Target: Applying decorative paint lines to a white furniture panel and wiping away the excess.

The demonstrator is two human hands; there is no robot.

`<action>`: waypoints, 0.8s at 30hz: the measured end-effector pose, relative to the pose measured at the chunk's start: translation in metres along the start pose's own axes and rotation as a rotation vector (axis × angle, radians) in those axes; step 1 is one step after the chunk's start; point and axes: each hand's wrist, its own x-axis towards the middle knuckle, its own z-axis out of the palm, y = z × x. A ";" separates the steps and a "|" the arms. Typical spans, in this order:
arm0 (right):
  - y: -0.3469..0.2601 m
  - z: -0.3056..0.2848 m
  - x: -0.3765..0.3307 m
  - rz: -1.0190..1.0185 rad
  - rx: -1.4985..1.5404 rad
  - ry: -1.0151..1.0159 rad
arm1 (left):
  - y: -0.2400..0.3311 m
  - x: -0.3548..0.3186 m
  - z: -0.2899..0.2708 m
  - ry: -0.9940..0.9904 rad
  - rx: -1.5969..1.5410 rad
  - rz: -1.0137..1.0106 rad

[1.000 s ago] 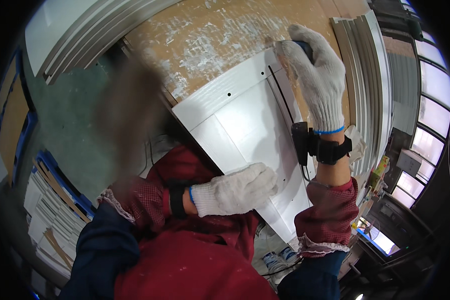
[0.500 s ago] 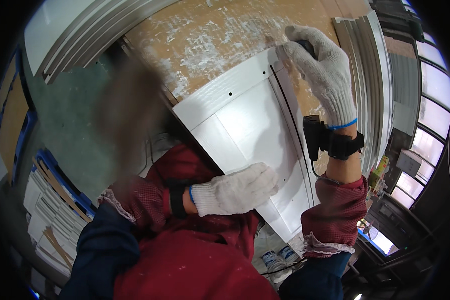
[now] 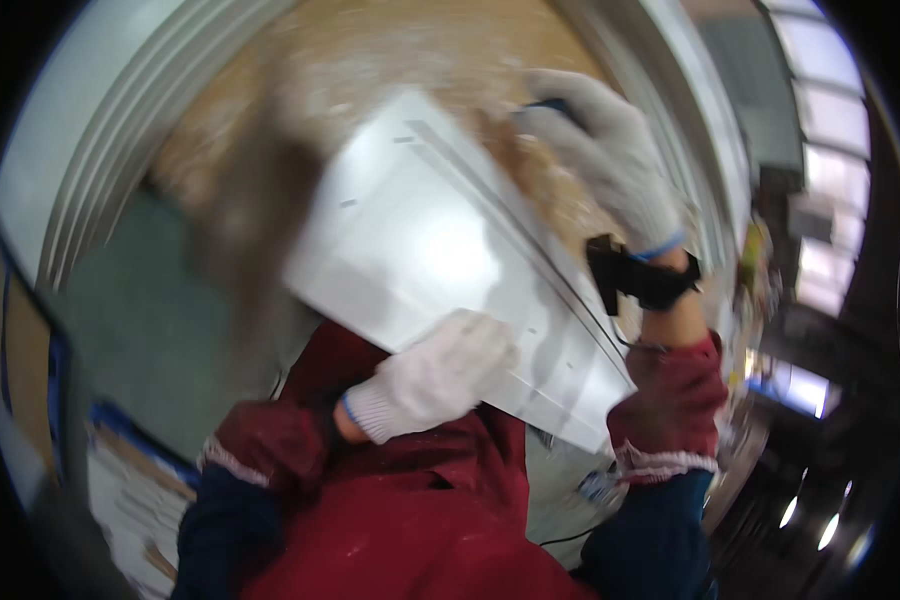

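A white panelled cabinet door (image 3: pixel 395 275) lies aslant on the tan, paint-smeared work surface (image 3: pixel 440 45), its lower corner toward my right sleeve. My left hand (image 3: pixel 440 365), in a white knit glove, rests palm down on the door's near edge, fingers stretched over its face; the thumb is hidden. Beyond the door's far long side, my right hand (image 3: pixel 605 145), gloved alike, is closed around a small dark blue tool (image 3: pixel 550 104). Mostly the glove covers that tool, and motion blur hides its kind. Something brown and smeared shows beneath the right fingers.
Stacked white and grey panels curve along the upper left (image 3: pixel 120 130) and the right side (image 3: pixel 685 90). A blurred dark brown shape (image 3: pixel 255 210) hangs at the left over green floor (image 3: pixel 140 280). More stacked pieces (image 3: pixel 125 490) stand lower left. Windows (image 3: pixel 835 150) line the right.
The view has turned, and the door now lies at a flatter slant, lower and further left. My left hand has shifted left to the door's near edge. My right hand keeps its grip, slightly lower left.
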 end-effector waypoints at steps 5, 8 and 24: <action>0.059 -0.020 -0.077 0.068 -0.203 0.062 | -0.016 0.000 0.003 -0.155 0.124 0.062; 0.071 -0.049 -0.177 0.420 -0.038 0.285 | 0.002 0.002 0.012 -0.125 0.157 0.096; 0.232 -0.113 -0.542 1.162 0.213 1.169 | 0.018 0.001 -0.006 -0.527 0.376 0.117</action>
